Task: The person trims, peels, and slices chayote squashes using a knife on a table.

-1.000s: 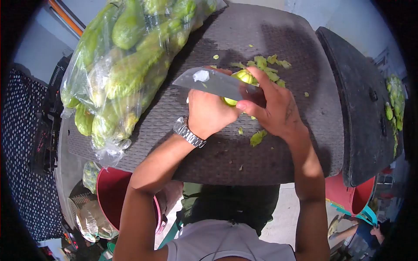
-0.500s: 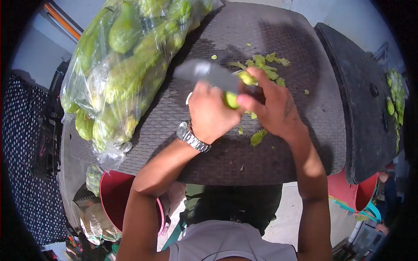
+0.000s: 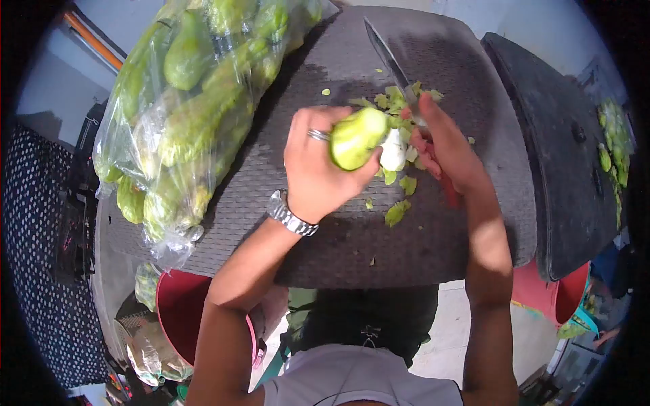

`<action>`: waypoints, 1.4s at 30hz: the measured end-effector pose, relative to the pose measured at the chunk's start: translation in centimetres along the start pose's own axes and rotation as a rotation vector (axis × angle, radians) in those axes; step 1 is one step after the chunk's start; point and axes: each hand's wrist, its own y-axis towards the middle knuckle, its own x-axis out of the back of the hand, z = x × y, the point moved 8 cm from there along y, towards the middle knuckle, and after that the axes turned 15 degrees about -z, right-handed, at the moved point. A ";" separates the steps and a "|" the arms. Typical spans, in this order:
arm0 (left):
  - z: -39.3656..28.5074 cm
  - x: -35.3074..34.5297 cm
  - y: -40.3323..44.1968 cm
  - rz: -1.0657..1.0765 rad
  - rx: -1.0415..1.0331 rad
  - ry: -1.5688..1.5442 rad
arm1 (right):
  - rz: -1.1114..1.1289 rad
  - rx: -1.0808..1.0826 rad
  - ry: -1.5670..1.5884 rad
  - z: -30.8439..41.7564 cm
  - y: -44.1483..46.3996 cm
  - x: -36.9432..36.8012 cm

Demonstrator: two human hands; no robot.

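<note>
My left hand (image 3: 315, 162), with a ring and a wristwatch, is wrapped round a pale green chayote (image 3: 359, 137) above the dark woven table (image 3: 325, 254). Close on the right, my right hand (image 3: 450, 145) grips a knife (image 3: 393, 57) by its red handle, the blade pointing up and away from the chayote. A white piece (image 3: 393, 150) shows between the hands, just right of the chayote; what it is I cannot tell. Green peelings (image 3: 398, 212) lie scattered around and below it.
A clear plastic bag of chayotes (image 3: 196, 115) fills the table's left side. Right of the table stands a dark panel (image 3: 542, 155). Red tubs sit below at left (image 3: 179, 311) and right (image 3: 572, 294). More green produce (image 3: 615, 145) is at the far right.
The knife has swung from lying across the left hand and chayote to pointing up on the right. The chayote now shows almost whole in my left hand, and the white piece has come into view.
</note>
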 end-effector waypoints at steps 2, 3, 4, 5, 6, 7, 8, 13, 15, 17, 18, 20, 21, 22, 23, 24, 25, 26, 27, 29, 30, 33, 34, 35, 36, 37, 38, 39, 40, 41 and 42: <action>3.6 -0.1 -1.4 0.127 0.440 -0.068 | -0.086 0.095 -0.195 -0.5 0.9 1.0; 5.5 -0.7 -2.6 0.133 0.771 -0.308 | -0.131 0.143 -0.290 -0.8 1.4 1.2; 6.7 -1.6 -4.0 0.136 1.099 -0.556 | -0.166 0.201 -0.344 -1.0 1.7 1.1; 7.4 -1.7 -4.4 0.123 1.227 -0.663 | -0.204 0.258 -0.397 -0.9 1.7 1.0; 8.1 -2.1 -4.8 0.122 1.310 -0.742 | -0.242 0.311 -0.452 -0.8 1.5 0.9; 8.8 -2.0 -5.1 0.104 1.352 -0.732 | -0.206 0.265 -0.402 -1.1 1.4 0.6; 9.2 -1.9 -5.2 0.085 1.392 -0.722 | -0.169 0.219 -0.353 -0.7 0.8 0.0; 7.9 -2.7 -5.2 0.124 1.540 -1.008 | 0.038 0.042 -0.254 -0.1 -1.4 -2.3; 7.5 -3.4 -5.6 0.213 1.538 -1.103 | 0.049 0.167 -0.247 0.6 -2.6 -3.2; 6.4 -3.6 -6.3 0.218 1.573 -1.139 | -0.005 0.314 -0.250 0.5 -1.9 -3.3; 6.0 -3.7 -6.4 0.234 1.583 -1.143 | -0.035 0.386 -0.251 0.5 -1.8 -3.2; 6.3 -3.6 -6.7 0.360 1.507 -1.073 | 0.009 0.308 -0.232 0.6 -1.4 -2.3; 6.5 -3.6 -6.8 0.417 1.467 -1.037 | 0.034 0.269 -0.223 0.8 -1.4 -2.1; 6.4 -3.8 -6.9 0.446 1.474 -1.055 | 0.019 0.223 -0.183 0.8 -1.4 -2.0; 6.0 -4.0 -6.6 0.477 1.480 -1.073 | 0.004 0.178 -0.141 0.9 -1.4 -2.0; 5.5 -4.1 -6.2 0.510 1.486 -1.091 | -0.012 0.132 -0.100 0.7 -1.4 -1.9; 4.3 -3.8 -6.1 0.521 1.435 -1.070 | -0.021 0.210 -0.128 0.7 -1.2 -2.0; 3.4 -3.7 -6.0 0.564 1.411 -1.059 | -0.028 0.290 -0.157 0.6 -1.0 -2.4; 2.8 -3.6 -6.0 0.604 1.388 -1.047 | -0.033 0.368 -0.186 0.7 -1.0 -2.7; 3.3 -3.7 -6.0 0.577 1.351 -0.978 | -0.075 0.438 -0.309 1.8 -1.8 -2.8; 3.7 -3.5 -5.8 0.521 1.310 -0.934 | -0.095 0.474 -0.370 2.5 -2.3 -2.8; 4.4 -3.0 -5.2 0.424 1.225 -0.853 | -0.154 0.666 -0.499 3.9 -3.0 -2.8; 4.8 -3.0 -5.1 0.430 1.225 -0.857 | -0.159 0.725 -0.499 4.0 -3.2 -2.8; 5.1 -3.0 -5.1 0.433 1.223 -0.861 | -0.162 0.785 -0.499 4.0 -3.2 -2.8; 5.3 -3.2 -5.0 0.446 1.206 -0.847 | -0.164 0.846 -0.499 4.2 -3.3 -2.9; 5.5 -3.3 -5.1 0.460 1.190 -0.832 | -0.179 0.931 -0.505 4.6 -3.7 -3.0; 5.4 -3.3 -5.0 0.474 1.176 -0.818 | -0.194 1.015 -0.511 5.1 -4.3 -3.2; 5.2 -3.2 -4.7 0.440 1.167 -0.824 | -0.209 1.100 -0.515 5.5 -4.8 -3.4; 4.8 -3.1 -4.3 0.405 1.158 -0.830 | -0.215 1.019 -0.531 5.2 -4.5 -3.2; 4.6 -3.0 -4.0 0.370 1.147 -0.835 | -0.220 0.938 -0.546 4.9 -4.2 -2.9; 5.0 -3.0 -4.5 0.357 1.182 -0.825 | -0.226 0.857 -0.560 4.6 -3.9 -2.5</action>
